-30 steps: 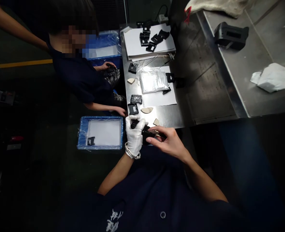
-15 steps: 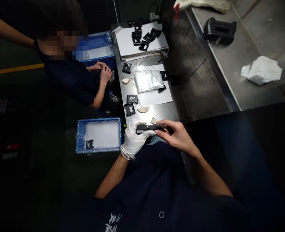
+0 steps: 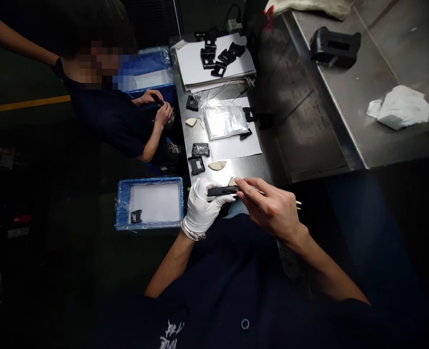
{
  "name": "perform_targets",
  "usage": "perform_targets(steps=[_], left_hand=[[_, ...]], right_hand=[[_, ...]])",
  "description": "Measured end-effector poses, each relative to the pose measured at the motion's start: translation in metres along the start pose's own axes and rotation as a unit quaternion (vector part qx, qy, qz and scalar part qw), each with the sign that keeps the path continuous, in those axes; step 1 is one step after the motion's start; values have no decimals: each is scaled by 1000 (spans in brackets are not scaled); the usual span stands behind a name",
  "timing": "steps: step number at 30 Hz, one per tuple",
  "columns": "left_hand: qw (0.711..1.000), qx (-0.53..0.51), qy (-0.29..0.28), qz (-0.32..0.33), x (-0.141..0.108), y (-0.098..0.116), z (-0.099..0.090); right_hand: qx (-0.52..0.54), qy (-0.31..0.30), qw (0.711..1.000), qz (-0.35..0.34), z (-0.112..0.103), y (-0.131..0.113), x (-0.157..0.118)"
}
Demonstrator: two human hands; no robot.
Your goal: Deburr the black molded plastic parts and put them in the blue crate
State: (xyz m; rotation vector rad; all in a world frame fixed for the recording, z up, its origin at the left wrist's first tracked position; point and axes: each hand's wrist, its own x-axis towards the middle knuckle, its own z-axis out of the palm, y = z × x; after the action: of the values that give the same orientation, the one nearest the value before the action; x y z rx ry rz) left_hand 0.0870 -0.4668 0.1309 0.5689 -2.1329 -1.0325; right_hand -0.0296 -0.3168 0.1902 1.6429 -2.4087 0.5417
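Two hands work just over the near edge of the stainless steel tabletop [image 3: 245,172] in the head view. The left hand [image 3: 203,207], in a white fabric glove with a metal band at the wrist, curls round the left end of a thin black part [image 3: 221,191]. That part lies almost level, its long axis running left to right, and its right end points at the bare right hand [image 3: 268,208]. Those fingers pinch slim pale tweezers [image 3: 294,199], whose tail now juts out past the knuckles to the right; half a second earlier only a short glint of them showed at the fingertips. A cream wedge [image 3: 232,182] lies just behind the part. Beyond it sit a black frame [image 3: 196,165] and a silver foil bag [image 3: 225,121]. To the left, a blue bin [image 3: 119,208] lined with a white sheet holds one black piece [image 3: 136,216]. A co-worker's hands [image 3: 162,114] work close together beside a far blue bin [image 3: 152,60].
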Motion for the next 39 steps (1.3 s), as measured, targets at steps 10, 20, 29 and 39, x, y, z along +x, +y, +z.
perform_targets(steps=[10, 20, 29, 39], left_hand=[[1000, 10, 2, 10, 0, 1, -2], [1000, -7, 2, 12, -1, 4, -2], [1000, 5, 0, 6, -1, 5, -4], [1000, 9, -7, 28, 1, 3, -7]], right_hand=[[-6, 28, 999, -14, 5, -1, 1], [-1, 40, 999, -14, 5, -2, -1], [-7, 36, 999, -22, 4, -3, -1], [-8, 17, 999, -29, 4, -1, -1]])
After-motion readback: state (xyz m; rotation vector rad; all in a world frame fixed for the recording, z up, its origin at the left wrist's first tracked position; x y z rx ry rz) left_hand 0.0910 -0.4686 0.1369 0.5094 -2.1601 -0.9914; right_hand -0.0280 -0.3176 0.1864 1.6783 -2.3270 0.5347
